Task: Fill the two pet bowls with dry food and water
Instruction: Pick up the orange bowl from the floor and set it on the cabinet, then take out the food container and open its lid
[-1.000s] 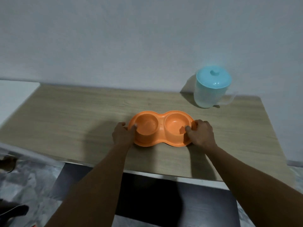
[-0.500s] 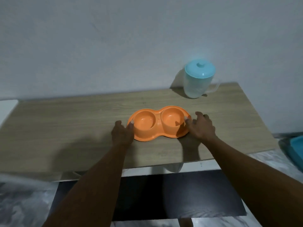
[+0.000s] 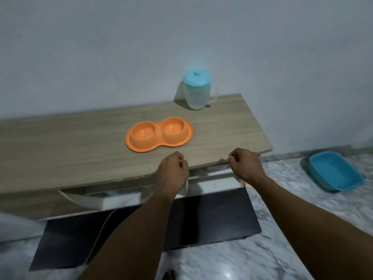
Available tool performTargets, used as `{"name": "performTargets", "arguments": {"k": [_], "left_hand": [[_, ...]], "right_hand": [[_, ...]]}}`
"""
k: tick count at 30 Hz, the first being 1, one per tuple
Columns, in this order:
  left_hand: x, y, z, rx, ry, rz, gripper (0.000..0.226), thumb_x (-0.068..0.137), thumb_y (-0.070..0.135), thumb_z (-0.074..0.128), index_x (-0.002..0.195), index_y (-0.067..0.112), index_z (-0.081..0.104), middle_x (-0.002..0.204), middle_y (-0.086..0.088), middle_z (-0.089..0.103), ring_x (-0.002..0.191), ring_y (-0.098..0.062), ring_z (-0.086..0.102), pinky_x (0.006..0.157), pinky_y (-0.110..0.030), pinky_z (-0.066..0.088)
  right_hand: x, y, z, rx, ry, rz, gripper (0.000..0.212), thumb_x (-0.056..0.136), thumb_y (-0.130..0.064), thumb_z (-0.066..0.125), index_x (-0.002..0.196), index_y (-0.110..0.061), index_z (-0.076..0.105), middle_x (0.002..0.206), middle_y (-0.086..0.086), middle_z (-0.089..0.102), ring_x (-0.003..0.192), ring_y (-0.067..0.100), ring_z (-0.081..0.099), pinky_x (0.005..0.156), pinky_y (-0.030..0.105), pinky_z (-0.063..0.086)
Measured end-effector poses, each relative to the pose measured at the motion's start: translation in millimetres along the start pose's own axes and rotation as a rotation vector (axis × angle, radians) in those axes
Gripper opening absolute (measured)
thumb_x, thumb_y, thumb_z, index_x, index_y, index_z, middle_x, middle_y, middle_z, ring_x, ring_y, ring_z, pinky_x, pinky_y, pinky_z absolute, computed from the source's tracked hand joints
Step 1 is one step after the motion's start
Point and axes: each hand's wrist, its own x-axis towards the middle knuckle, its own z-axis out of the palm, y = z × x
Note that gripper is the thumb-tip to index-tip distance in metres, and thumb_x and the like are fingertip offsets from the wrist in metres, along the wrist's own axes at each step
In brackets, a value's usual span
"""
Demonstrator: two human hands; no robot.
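Though empty on both sides, orange double bowl (image 3: 159, 136) — lidded pitcher (image 3: 196, 96) behind.

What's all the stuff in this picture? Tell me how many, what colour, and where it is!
double pet bowl: one, orange, on the table, both cups look empty
jug: one, see-through with a light blue lid, at the table's back edge by the wall
table: one, light wood, against the wall
tub: one, blue, on the floor to the right of the table
black panel: one, black, low down under the table's front edge
floor: white and grey marble pattern
wall: pale grey, behind the table
left hand: one, at the table's front edge, holds nothing
right hand: one, at the table's front edge, holds nothing
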Motion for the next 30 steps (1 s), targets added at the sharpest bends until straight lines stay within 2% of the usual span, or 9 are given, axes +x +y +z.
{"name": "performTargets", "arguments": {"k": [6, 11, 13, 15, 19, 21, 24, 27, 30], "left_hand": [[-79, 22, 86, -0.072, -0.122, -0.157, 0.014, 0.093, 0.024, 0.056, 0.086, 0.018, 0.067, 0.072, -0.004, 0.068, 0.076, -0.03, 0.066, 0.064, -0.03, 0.047], [-75, 1, 160, -0.088, -0.066, -0.218, 0.012, 0.09, 0.014, 0.061, 0.089, 0.012, 0.073, 0.088, -0.006, 0.074, 0.086, -0.028, 0.067, 0.068, -0.019, 0.035], [-54, -8, 190, -0.085, -0.024, -0.252, 0.021, 0.093, 0.022, 0.061, 0.106, 0.009, 0.071, 0.102, -0.009, 0.073, 0.099, -0.028, 0.066, 0.08, -0.026, 0.043], [-26, -17, 218, -0.047, 0.02, -0.25, 0.034, 0.095, 0.028, 0.061, 0.117, 0.003, 0.065, 0.11, -0.017, 0.069, 0.107, -0.034, 0.063, 0.091, -0.035, 0.046], [21, -30, 252, -0.017, 0.075, -0.248, 0.032, 0.098, 0.024, 0.057, 0.104, -0.006, 0.065, 0.105, -0.027, 0.065, 0.107, -0.043, 0.058, 0.093, -0.043, 0.045], [41, -38, 261, 0.014, -0.002, -0.362, 0.037, 0.102, 0.027, 0.049, 0.112, -0.005, 0.064, 0.114, -0.026, 0.064, 0.115, -0.042, 0.055, 0.096, -0.04, 0.043], [66, -50, 273, -0.005, -0.154, -0.493, 0.05, 0.107, 0.036, 0.034, 0.136, 0.0, 0.053, 0.137, -0.022, 0.054, 0.129, -0.036, 0.047, 0.106, -0.035, 0.033], [81, -63, 285, -0.006, -0.254, -0.514, 0.049, 0.108, 0.032, 0.031, 0.145, 0.003, 0.044, 0.149, -0.022, 0.045, 0.139, -0.036, 0.04, 0.112, -0.036, 0.028], [84, -63, 289, -0.016, -0.273, -0.478, 0.047, 0.108, 0.028, 0.034, 0.146, 0.004, 0.043, 0.15, -0.018, 0.045, 0.14, -0.035, 0.04, 0.113, -0.036, 0.029]], "right_hand": [[-31, 85, 1, 0.064, -0.08, 0.032, 0.017, 0.092, -0.022, 0.059, 0.09, -0.012, 0.072, 0.083, 0.008, 0.073, 0.087, 0.029, 0.067, 0.081, 0.044, 0.056], [-2, 143, 48, 0.151, -0.064, 0.104, 0.021, 0.093, -0.019, 0.058, 0.081, -0.006, 0.069, 0.075, 0.007, 0.069, 0.088, 0.035, 0.067, 0.077, 0.036, 0.051], [21, 156, 73, 0.179, -0.037, 0.114, 0.017, 0.093, -0.022, 0.059, 0.091, -0.012, 0.072, 0.085, 0.007, 0.072, 0.1, 0.034, 0.067, 0.085, 0.034, 0.049], [47, 165, 95, 0.2, -0.002, 0.119, 0.024, 0.095, -0.025, 0.059, 0.11, -0.013, 0.074, 0.104, 0.009, 0.075, 0.113, 0.032, 0.064, 0.092, 0.031, 0.046], [98, 171, 131, 0.266, 0.063, 0.054, 0.026, 0.095, -0.024, 0.059, 0.102, -0.004, 0.073, 0.101, 0.023, 0.073, 0.105, 0.044, 0.063, 0.084, 0.039, 0.049], [118, 171, 146, 0.284, 0.082, 0.085, 0.026, 0.094, -0.023, 0.059, 0.102, -0.002, 0.071, 0.101, 0.025, 0.071, 0.104, 0.044, 0.062, 0.082, 0.038, 0.048], [135, 170, 158, 0.301, 0.089, 0.136, 0.024, 0.092, -0.018, 0.06, 0.107, -0.002, 0.07, 0.108, 0.025, 0.07, 0.108, 0.044, 0.061, 0.084, 0.036, 0.047], [143, 171, 161, 0.291, 0.084, 0.166, 0.025, 0.089, -0.008, 0.058, 0.108, 0.004, 0.069, 0.114, 0.029, 0.068, 0.112, 0.046, 0.06, 0.089, 0.04, 0.048], [146, 170, 163, 0.279, 0.072, 0.124, 0.021, 0.087, -0.003, 0.056, 0.1, 0.006, 0.07, 0.108, 0.029, 0.07, 0.106, 0.045, 0.062, 0.084, 0.038, 0.048]]}}
